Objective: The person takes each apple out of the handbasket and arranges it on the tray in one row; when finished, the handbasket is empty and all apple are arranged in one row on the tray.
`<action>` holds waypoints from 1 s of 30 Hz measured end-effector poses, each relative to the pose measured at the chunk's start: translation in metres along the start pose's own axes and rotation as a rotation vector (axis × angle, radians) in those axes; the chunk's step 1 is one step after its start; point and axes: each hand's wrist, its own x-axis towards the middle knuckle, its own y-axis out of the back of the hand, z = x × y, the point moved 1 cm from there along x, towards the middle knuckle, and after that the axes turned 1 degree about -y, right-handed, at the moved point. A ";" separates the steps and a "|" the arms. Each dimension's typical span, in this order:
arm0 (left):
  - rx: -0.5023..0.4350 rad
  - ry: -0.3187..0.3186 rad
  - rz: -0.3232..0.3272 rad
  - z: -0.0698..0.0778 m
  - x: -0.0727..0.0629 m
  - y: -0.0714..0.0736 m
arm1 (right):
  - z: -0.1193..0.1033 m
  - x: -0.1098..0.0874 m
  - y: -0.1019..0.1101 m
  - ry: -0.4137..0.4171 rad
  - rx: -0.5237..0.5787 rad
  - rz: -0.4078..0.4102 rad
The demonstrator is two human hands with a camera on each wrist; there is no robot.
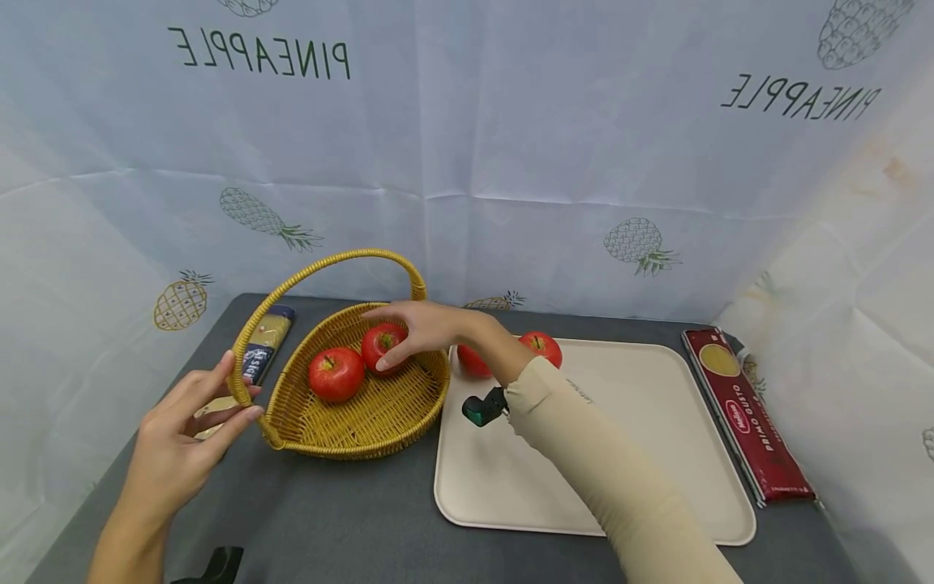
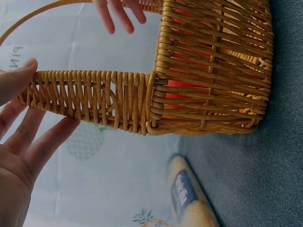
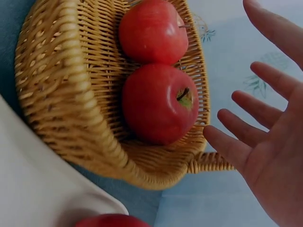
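In the head view, the left hand (image 1: 178, 434) holds the handle (image 1: 372, 253) on the left side of the basket (image 1: 365, 426). The right hand (image 1: 430, 324) is over the basket, nearer the right apple (image 1: 375, 345) inside. This apple is round, with no long side. The left wrist view shows the left grip pinching the handle. The right wrist view shows the right grip with fingers apart.

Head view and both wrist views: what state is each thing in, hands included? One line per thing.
Basket: upright, uncovered
Handle: raised
Basket apples: side by side, not gripped
Tray: lying flat
Tray apples: resting there, partly hidden
Red packet: lying beside the tray, seal unclear
Yellow packet: partly hidden, seal unclear
Left hand: holds the handle
Right hand: fingers spread, holding nothing
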 end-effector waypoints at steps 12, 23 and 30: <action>0.003 0.023 0.007 -0.001 -0.001 0.000 | 0.006 0.020 -0.009 -0.043 0.086 -0.033; -0.020 0.019 0.009 0.000 -0.001 0.000 | 0.006 0.031 -0.014 -0.149 0.081 -0.086; 0.013 0.041 0.010 0.001 -0.001 -0.001 | 0.001 0.030 -0.014 -0.194 0.009 -0.120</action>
